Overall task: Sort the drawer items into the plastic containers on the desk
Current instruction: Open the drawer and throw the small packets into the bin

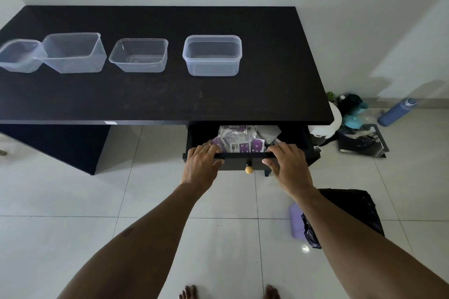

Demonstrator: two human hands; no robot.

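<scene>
Drawer (243, 160) beneath the black desk's (170, 94) right end stands partly open, with purple-and-clear packets (239, 142) heaped inside. A person's left hand (202, 165) and right hand (288, 165) grip its front panel on either side of the wooden knob (249, 169), fingers curled over the top edge and thumbs against the face. Four clear plastic containers (212, 56) line the desk's top.

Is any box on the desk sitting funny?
Yes. The second box from the left looks tilted, its edge overlapping the end box. The third box and fourth box sit flat, apart.
</scene>
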